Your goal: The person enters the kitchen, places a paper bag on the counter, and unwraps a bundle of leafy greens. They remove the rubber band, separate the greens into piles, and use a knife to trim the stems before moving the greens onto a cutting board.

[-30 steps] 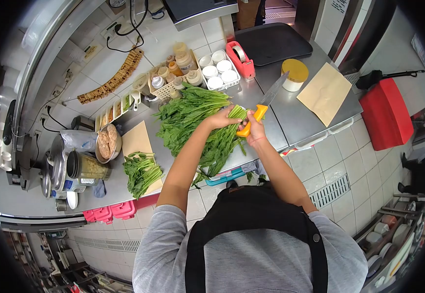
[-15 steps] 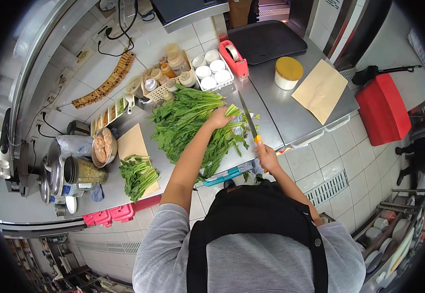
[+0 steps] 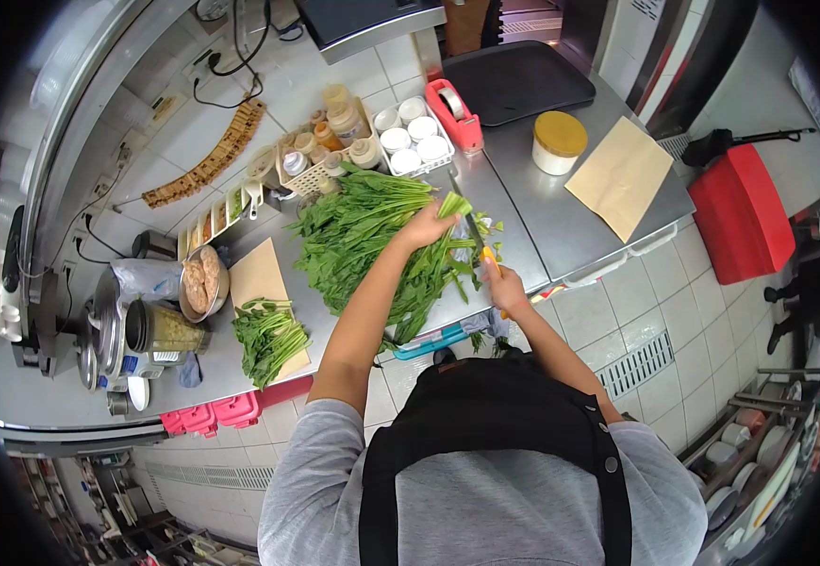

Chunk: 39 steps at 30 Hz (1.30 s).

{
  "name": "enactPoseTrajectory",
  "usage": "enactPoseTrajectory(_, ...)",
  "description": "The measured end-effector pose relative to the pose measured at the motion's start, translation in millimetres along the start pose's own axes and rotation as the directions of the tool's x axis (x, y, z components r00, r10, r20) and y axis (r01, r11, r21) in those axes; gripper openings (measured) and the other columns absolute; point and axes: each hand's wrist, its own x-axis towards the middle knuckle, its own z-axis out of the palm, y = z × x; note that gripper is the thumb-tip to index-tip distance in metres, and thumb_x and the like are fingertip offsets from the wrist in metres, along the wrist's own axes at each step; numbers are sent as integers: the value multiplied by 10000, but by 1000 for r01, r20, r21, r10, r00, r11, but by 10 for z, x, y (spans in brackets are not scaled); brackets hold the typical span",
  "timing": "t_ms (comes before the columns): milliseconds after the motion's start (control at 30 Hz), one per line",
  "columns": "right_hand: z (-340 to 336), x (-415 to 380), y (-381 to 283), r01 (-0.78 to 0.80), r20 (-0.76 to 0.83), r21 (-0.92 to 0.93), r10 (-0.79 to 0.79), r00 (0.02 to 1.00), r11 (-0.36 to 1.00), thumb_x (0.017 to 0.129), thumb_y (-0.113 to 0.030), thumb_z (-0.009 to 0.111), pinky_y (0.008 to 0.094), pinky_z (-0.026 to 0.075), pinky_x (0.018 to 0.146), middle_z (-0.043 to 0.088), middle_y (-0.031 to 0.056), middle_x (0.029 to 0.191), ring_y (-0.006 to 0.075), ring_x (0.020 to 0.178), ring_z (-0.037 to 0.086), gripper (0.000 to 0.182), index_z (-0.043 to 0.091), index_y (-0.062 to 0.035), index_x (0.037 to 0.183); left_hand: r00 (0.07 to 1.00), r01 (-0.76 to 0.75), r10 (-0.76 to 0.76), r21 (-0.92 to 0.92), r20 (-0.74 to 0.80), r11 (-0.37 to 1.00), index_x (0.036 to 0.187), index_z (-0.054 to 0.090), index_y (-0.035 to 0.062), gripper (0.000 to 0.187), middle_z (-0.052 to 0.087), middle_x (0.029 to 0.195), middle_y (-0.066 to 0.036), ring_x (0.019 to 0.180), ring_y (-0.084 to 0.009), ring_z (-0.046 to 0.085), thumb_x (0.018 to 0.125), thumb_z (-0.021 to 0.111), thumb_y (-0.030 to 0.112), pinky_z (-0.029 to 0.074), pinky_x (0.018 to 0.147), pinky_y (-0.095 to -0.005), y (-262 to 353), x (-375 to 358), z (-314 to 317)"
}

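Steel counter spreads open between knife and tub.

Heathered grey shirt, short sleeves, black apron with wide shoulder straps, round metallic snap on one strap

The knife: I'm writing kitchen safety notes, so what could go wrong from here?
The knife, in the right hand, has its blade close to the left hand; a slip might cut the fingers.
The bunched stems could shift in the left hand's grip, making cuts uneven.
Leafy greens reach the front edge of the counter, so some might fall.
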Motion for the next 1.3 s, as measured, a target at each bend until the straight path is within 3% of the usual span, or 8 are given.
enactPoseTrajectory(167,52,-229,-116,-182,181,316,129,975,931,857,-590,395,289,361,368,448,37,543,127,396,427,596,576,-25,794,981,131,-171,-334,-93,933,1061,574,29,299,609,917,-47,856,-137,545,870,555,258,412,805,-278,222,-223,-328)
enactPoseTrajectory(367,229,-223,-1,-378,319,401,259,911,835,859,-601,380,267,333,349,395,8,544,105,361,356,581,518,-36,850,905,-93,-212,-657,-369,748,1101,551,28,280,559,833,-30,695,-147,570,894,503,210,482,604,-293,230,-452,-435)
enactPoseTrajectory(567,128,-550,-265,-244,324,567,60,944,787,874,-602,335,269,331,350,415,25,540,124,370,383,613,513,-16,848,886,-136,-201,-649,-417,748,1111,545,30,278,539,813,-25,657,-161,567,891,500,193,464,613,-286,193,-561,-530)
enactPoseTrajectory(867,236,-584,71,-412,498,358,201,843,838,873,-619,301,280,350,364,390,20,527,129,380,373,635,502,-19,822,825,-315,-109,-611,-554,726,1124,502,18,321,552,796,-48,674,-165,558,869,468,210,467,628,-291,677,-807,-998)
enactPoseTrajectory(1033,320,-569,155,-368,465,345,183,866,863,862,-633,306,265,355,351,387,18,517,116,362,384,644,505,-22,827,788,-411,103,-394,-607,822,1141,450,-22,360,468,804,-26,682,-142,467,861,490,200,417,623,-279,1130,-1701,-2253)
enactPoseTrajectory(1133,318,-587,124,-394,469,351,205,859,850,861,-634,310,266,352,346,390,20,517,117,361,386,644,510,-22,828,831,17,29,79,-556,997,1126,497,-4,334,521,804,-35,709,-112,503,852,537,182,421,625,-252,979,-2239,-2789)
enactPoseTrajectory(1233,321,-623,65,-377,431,331,216,876,865,861,-633,313,267,352,344,389,20,517,119,360,387,643,514,-23,826,878,241,5,452,-478,859,1091,505,-1,329,589,826,-98,758,-199,577,823,559,183,464,694,-318,503,-2615,-2858)
enactPoseTrajectory(1300,330,-619,90,-381,426,341,220,878,859,864,-623,326,266,352,338,397,21,510,120,357,391,634,520,-21,821,937,282,12,776,-349,565,1064,486,-9,327,592,918,-187,861,-322,582,791,559,157,462,763,-390,160,-2863,-2716)
